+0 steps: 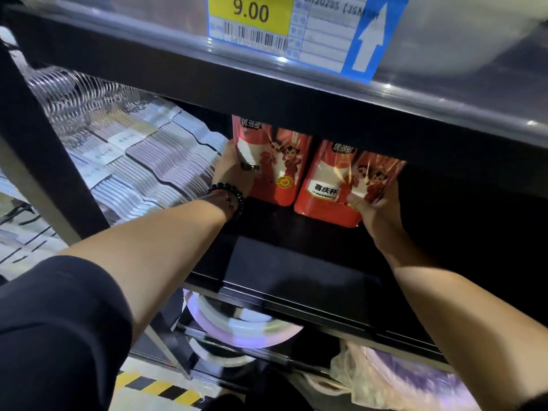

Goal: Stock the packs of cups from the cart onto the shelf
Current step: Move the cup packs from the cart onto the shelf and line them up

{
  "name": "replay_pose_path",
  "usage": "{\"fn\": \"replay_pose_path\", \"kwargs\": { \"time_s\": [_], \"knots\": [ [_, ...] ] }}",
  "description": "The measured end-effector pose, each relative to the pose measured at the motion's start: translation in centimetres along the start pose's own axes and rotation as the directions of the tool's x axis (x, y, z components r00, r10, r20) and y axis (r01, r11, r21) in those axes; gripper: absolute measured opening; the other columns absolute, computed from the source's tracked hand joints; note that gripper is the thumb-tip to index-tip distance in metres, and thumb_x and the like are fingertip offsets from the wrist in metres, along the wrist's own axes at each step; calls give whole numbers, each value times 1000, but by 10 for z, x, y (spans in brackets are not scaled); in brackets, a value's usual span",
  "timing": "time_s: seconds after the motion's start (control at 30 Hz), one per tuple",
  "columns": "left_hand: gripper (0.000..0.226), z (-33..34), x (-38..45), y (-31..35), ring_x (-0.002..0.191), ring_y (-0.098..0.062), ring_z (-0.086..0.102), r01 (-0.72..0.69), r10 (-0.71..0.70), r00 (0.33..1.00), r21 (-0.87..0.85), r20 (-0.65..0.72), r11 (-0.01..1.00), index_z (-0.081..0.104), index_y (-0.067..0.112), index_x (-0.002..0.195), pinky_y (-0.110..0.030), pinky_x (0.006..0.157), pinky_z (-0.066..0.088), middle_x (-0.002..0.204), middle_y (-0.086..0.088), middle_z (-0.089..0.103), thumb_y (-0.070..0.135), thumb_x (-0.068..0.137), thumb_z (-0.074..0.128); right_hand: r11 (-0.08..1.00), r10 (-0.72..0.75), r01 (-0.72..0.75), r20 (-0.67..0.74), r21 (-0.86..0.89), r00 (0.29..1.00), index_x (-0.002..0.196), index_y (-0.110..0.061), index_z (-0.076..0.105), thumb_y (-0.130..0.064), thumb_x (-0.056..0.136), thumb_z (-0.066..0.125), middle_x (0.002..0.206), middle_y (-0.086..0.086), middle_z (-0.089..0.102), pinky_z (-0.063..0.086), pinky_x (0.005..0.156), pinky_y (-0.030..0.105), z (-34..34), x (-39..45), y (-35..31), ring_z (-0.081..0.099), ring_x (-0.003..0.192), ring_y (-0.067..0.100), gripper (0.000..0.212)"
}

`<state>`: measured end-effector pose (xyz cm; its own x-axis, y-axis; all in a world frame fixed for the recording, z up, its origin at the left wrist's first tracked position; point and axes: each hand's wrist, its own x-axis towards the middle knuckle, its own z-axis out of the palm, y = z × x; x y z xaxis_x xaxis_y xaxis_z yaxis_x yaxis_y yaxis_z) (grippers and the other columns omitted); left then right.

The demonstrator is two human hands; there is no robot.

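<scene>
Two red packs of cups stand side by side on the dark shelf. My left hand, with a black bead bracelet on its wrist, grips the left edge of the left pack. My right hand pinches the lower right corner of the right pack. Both packs are upright, with cartoon figures on the front, and sit deep under the shelf above. The cart is out of view.
Rows of wrapped white cutlery packs fill the shelf space to the left. The upper shelf edge carries a yellow 9.00 price tag. Plates and a plastic bag lie on the shelf below. A black upright stands at left.
</scene>
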<state>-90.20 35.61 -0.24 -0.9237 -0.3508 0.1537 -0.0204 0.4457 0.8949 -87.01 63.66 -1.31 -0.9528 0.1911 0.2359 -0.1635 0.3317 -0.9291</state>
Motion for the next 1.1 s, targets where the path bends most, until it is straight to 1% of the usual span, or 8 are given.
{"fn": "replay_pose_path", "kwargs": {
  "time_s": [0.27, 0.43, 0.57, 0.63, 0.7, 0.8, 0.9, 1.1],
  "knots": [
    [49, 8, 1, -6, 99, -14, 55, -1, 2, 999, 35, -32, 999, 44, 24, 133, -29, 80, 43, 114, 6, 61, 10, 87, 50, 979, 202, -202, 4, -41, 979, 92, -34, 47, -4, 91, 68, 124, 2, 58, 36, 115, 52, 11, 4, -11, 54, 128, 31, 37],
    [30, 5, -4, -4, 89, -20, 54, 124, -121, 991, 48, -53, 991, 52, 14, 113, -29, 72, 40, 96, 3, 57, 13, 85, 59, 978, 204, -202, -46, 54, 978, 111, -25, 51, -2, 86, 73, 127, 4, 62, 46, 108, 43, 12, -1, -13, 61, 118, 21, 41],
    [17, 3, -23, 1, 94, -27, 59, 146, -146, 983, -4, -112, 989, 50, 13, 94, -26, 70, 37, 93, -5, 60, 16, 83, 62, 968, 237, -245, -119, -54, 964, 132, -17, 53, -45, 65, 85, 127, 4, 66, 51, 103, 43, 8, -2, 1, 64, 116, 21, 80],
    [23, 1, -41, 5, 106, -31, 59, 91, -88, 992, 31, -93, 995, 56, 9, 106, -27, 82, 41, 110, -12, 65, 15, 85, 59, 937, 312, -330, -154, -112, 938, 127, -23, 55, -58, 59, 80, 121, 2, 68, 51, 102, 45, 2, -12, 0, 65, 113, 21, 81],
    [37, -3, -66, 9, 113, -33, 58, 46, -44, 999, 103, -20, 994, 57, 5, 120, -31, 92, 42, 118, -16, 64, 14, 85, 57, 900, 390, -414, -172, -140, 905, 125, -23, 56, -51, 69, 79, 116, 2, 68, 51, 102, 46, -8, -25, 1, 65, 110, 22, 67],
    [37, -17, -114, 12, 98, -32, 64, 13, -37, 984, 136, 172, 991, 59, 15, 120, -27, 77, 45, 104, -11, 69, 19, 83, 59, 849, 411, -430, -126, -308, 903, 117, -17, 65, -46, 71, 71, 114, 8, 70, 50, 101, 46, -20, -62, -22, 66, 109, 29, 55],
    [51, -34, -157, 13, 115, -26, 60, -112, -10, 912, 272, 409, 956, 51, 22, 135, -35, 96, 48, 125, -6, 64, 32, 86, 58, 823, 372, -360, -60, -439, 926, 110, -9, 70, -15, 87, 68, 108, 10, 72, 47, 93, 29, -26, -107, -43, 66, 104, 27, 25],
    [54, -60, -213, 8, 121, -22, 54, -231, 12, 836, 332, 549, 915, 49, 18, 136, -33, 98, 45, 128, -3, 58, 37, 86, 50, 813, 311, -211, 97, -543, 945, 104, -21, 67, -20, 87, 65, 77, -8, 63, 52, 79, 34, -25, -180, -55, 64, 80, 19, 17]
  ]
}}
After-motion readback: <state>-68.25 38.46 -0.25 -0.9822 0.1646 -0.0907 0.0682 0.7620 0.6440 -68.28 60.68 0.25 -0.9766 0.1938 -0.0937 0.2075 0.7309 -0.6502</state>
